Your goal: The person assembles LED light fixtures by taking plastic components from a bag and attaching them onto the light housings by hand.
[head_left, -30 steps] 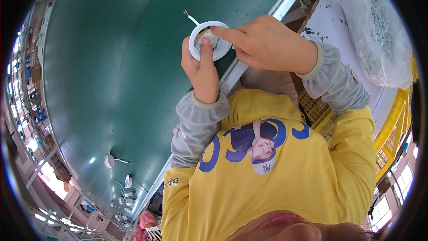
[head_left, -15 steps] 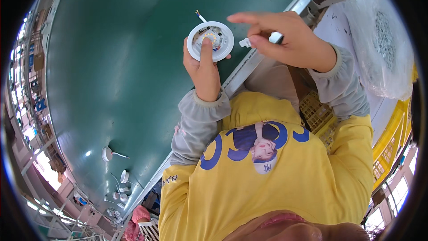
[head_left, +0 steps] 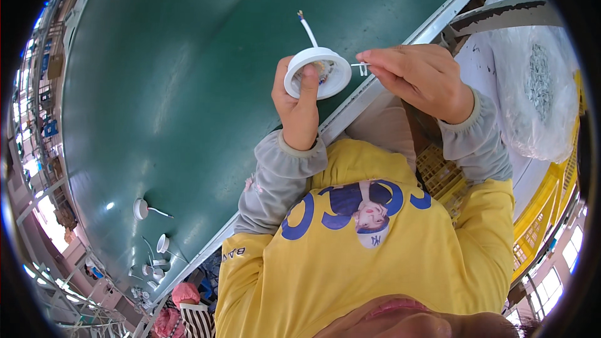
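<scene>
My left hand (head_left: pixel 299 103) grips a round white lamp housing (head_left: pixel 317 72) by its rim, thumb pressed across its open face, over the edge of a green table (head_left: pixel 188 87). A white cable (head_left: pixel 307 27) sticks out from behind the housing. My right hand (head_left: pixel 421 79) is just right of the housing and pinches a small white clip (head_left: pixel 362 66) between thumb and fingertips, almost touching the housing's rim.
Several more white housings with cables (head_left: pixel 150 238) lie further along the table at lower left. A clear plastic bag of small metal parts (head_left: pixel 538 87) sits to the right, with a yellow crate (head_left: pixel 441 172) below it. Another person (head_left: pixel 178 307) is at the bottom left.
My right hand left the housing, went off to the right, and came back holding a small white clip. The left hand kept hold of the housing and raised it slightly.
</scene>
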{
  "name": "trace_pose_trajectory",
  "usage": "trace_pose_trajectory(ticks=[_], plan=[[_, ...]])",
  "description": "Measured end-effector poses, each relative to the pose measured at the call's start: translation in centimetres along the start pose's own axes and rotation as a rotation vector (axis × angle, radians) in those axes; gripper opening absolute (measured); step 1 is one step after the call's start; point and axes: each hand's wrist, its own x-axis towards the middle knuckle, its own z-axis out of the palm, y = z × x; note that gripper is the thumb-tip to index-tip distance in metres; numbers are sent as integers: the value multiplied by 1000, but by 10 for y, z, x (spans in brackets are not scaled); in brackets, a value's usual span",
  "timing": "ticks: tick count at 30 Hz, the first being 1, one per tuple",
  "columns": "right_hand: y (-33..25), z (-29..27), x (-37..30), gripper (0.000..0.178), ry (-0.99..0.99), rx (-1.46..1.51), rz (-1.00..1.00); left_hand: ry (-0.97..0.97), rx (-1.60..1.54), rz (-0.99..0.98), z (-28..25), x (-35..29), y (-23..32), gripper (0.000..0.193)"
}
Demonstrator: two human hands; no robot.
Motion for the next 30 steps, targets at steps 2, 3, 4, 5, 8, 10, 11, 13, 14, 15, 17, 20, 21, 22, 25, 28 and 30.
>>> trace_pose_trajectory(ticks=[2,3,4,5,8,10,11,13,14,15,17,20,21,22,25,28,30], plan=[[1,-3,0,25,-27,-39,23,-21,-31,-62,4,-3,8,15],[2,-4,0,22,-52,-80,48,-18,-31,-60,7,-4,14,15],[5,-5,0,22,-55,-76,53,-50,-90,-146,10,-6,20,15],[10,-5,1,19,-18,-23,143,-82,-148,-232,12,-7,23,14],[23,3,-3,14,-7,132,307,-143,-210,-252,16,-8,19,17],[23,7,-5,14,-69,269,374,-196,-273,-350,21,-9,22,24],[21,8,-5,14,-75,272,376,-190,-275,-353,22,-10,24,24],[17,9,-2,14,-129,301,345,-225,-245,-436,23,-10,26,28],[16,8,-1,14,-138,305,344,-250,-255,-462,22,-10,24,28],[16,7,-1,14,-174,289,321,-241,-260,-462,21,-9,23,28],[16,7,-1,14,-219,280,288,-306,-306,-489,20,-10,20,27],[16,5,0,12,-253,441,399,-313,-279,-453,21,-11,21,26],[16,5,0,12,-262,444,395,-323,-262,-437,20,-11,22,25],[16,5,-1,12,-261,471,410,-317,-267,-434,20,-11,23,25],[16,7,-3,12,-256,520,442,-334,-238,-417,19,-11,24,25],[15,8,-3,12,-262,559,481,-333,-230,-393,18,-12,24,28],[15,8,-3,12,-277,577,504,-352,-219,-390,17,-12,27,29]])
